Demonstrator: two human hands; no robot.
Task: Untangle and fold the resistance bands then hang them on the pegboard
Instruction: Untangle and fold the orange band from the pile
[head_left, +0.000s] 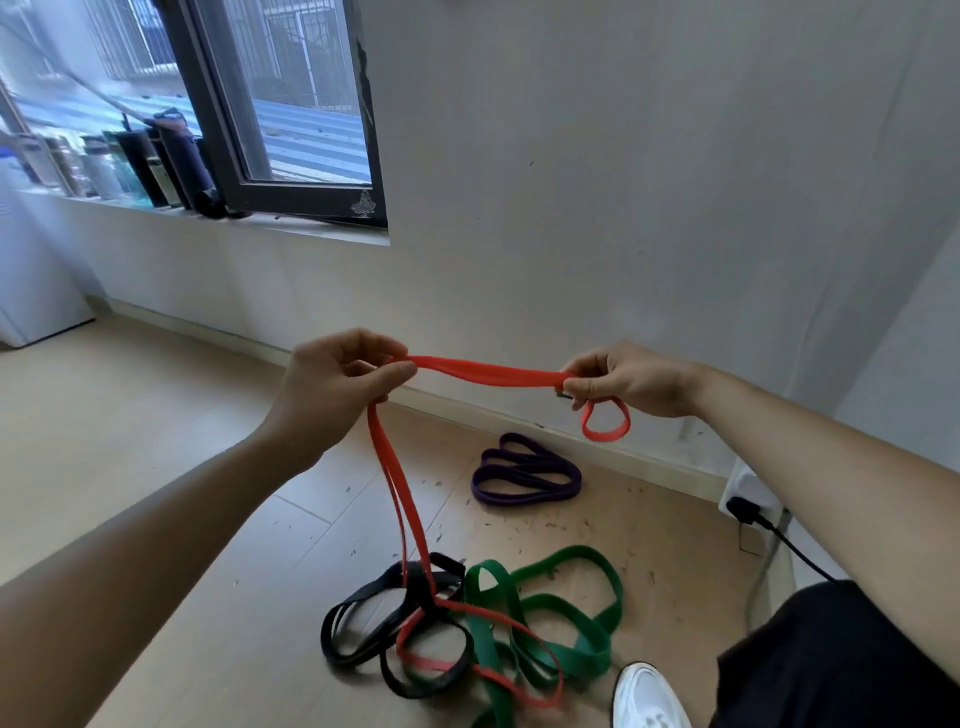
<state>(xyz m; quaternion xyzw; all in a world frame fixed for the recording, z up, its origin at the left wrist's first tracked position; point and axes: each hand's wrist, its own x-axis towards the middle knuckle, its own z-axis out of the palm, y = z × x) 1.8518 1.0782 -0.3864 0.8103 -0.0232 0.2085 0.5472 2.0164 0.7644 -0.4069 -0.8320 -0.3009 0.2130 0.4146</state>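
Above floor tangle, left hand, right hand apart, each pinching red band; no legible writing.

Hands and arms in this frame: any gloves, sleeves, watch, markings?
No gloves, rings or watch on the left hand or the right hand. The left forearm and right forearm are uncovered, with no sleeve in view. No markings or wristbands show.

Red band, purple band, green band, black band.
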